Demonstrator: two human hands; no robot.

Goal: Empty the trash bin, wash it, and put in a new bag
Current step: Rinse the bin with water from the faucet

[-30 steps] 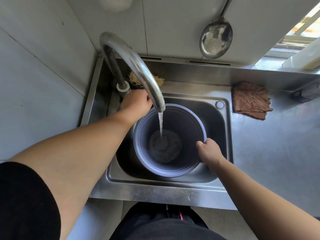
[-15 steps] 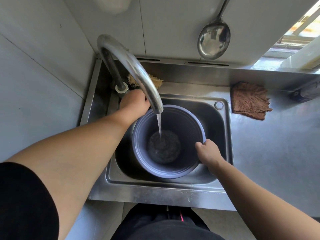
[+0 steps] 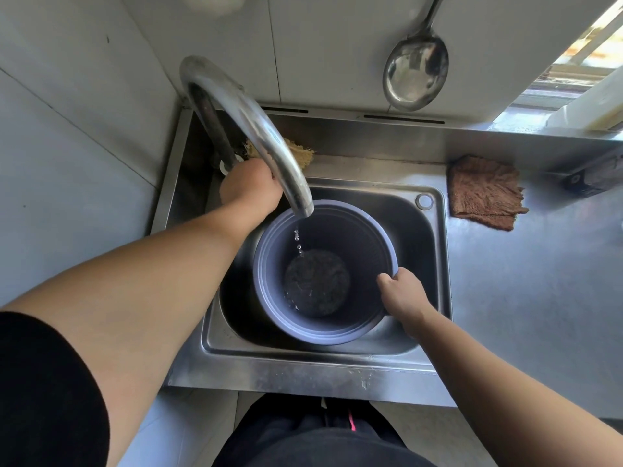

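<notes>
Trash bin (image 3: 323, 328), grey-blue, stands upright in the sink (image 3: 435, 264) basin, shallow water over its bottom. Its left and near rim sit close to the basin walls; more room lies right and behind. Faucet (image 3: 266, 143) spout ends over the far-left rim, releasing only drops. Right hand (image 3: 403, 293) grips the bin's right rim, fingers curled over it. Left hand (image 3: 251, 187) reaches behind the spout at its base; whether it holds anything cannot be told. Brown cloth (image 3: 483, 193) lies on the table (image 3: 539, 281) to the right.
</notes>
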